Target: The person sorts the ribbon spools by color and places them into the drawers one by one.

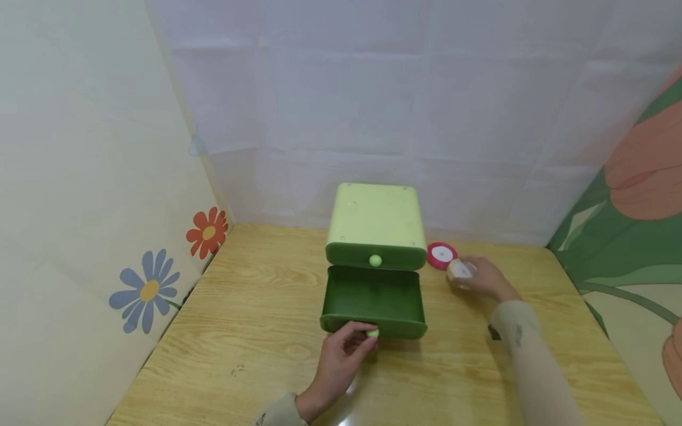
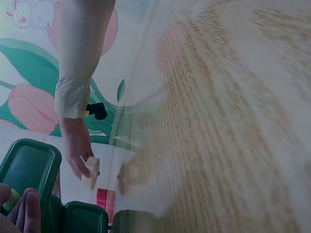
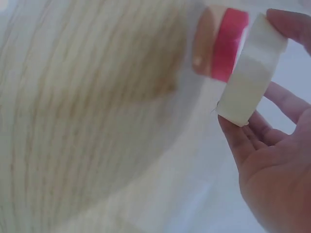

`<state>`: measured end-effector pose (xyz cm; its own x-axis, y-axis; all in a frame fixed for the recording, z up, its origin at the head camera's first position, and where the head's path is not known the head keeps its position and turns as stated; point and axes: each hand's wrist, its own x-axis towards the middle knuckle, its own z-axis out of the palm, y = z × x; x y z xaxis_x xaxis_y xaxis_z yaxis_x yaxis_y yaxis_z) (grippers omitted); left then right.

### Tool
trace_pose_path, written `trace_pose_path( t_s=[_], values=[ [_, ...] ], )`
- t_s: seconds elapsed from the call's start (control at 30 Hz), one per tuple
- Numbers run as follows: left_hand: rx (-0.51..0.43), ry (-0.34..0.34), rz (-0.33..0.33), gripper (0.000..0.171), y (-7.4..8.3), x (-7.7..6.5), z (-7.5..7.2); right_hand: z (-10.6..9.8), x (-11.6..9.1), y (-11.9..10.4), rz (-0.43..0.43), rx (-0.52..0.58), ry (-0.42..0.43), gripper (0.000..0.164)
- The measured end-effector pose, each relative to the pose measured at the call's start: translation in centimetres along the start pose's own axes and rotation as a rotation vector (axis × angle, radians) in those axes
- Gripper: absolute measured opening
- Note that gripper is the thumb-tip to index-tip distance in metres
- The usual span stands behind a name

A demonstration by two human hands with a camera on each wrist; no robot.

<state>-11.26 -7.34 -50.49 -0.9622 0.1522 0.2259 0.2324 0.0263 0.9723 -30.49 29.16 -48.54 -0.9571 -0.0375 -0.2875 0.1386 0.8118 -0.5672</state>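
A small two-drawer box [image 1: 377, 213] has a pale green top and dark green drawers. Its lower drawer [image 1: 373, 296] is pulled out, and nothing shows inside. My left hand [image 1: 340, 360] pinches the round light-green knob [image 1: 373, 333] of that drawer between thumb and fingers. To the right of the box, my right hand [image 1: 486, 278] grips a cream ribbon roll [image 3: 255, 70] by its rim, its thumb and fingers on opposite sides. A pink ribbon roll [image 1: 441, 255] lies on the table between the box and the cream roll.
The wood-patterned table [image 1: 256, 307] carries the box near a pale cloth backdrop [image 1: 341, 106]. A flower-printed panel [image 1: 80, 207] stands on the left, a tulip-printed one [image 1: 629, 248] on the right. The upper drawer [image 1: 346, 254] is closed.
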Motion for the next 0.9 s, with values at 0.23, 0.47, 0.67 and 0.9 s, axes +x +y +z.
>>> trace_pose_path(
  t_s=[0.23, 0.47, 0.67, 0.9],
  values=[
    [-0.003, -0.002, -0.001, 0.017, -0.1, 0.0, 0.0, -0.6, -1.8, -1.6, -0.182, -0.046, 0.078, 0.086],
    [-0.001, 0.007, -0.003, 0.016, -0.2, 0.0, 0.0, -1.3, -5.5, -3.9, -0.386, -0.006, 0.145, 0.073],
    [-0.009, 0.012, 0.003, 0.016, -0.1, -0.1, 0.1, -1.4, -8.8, -5.5, -0.484, 0.023, 0.178, 0.067],
    [-0.006, 0.009, 0.000, 0.016, 0.0, 0.0, 0.1, -1.2, -11.6, -7.7, -0.530, 0.029, 0.141, 0.065]
  ],
)
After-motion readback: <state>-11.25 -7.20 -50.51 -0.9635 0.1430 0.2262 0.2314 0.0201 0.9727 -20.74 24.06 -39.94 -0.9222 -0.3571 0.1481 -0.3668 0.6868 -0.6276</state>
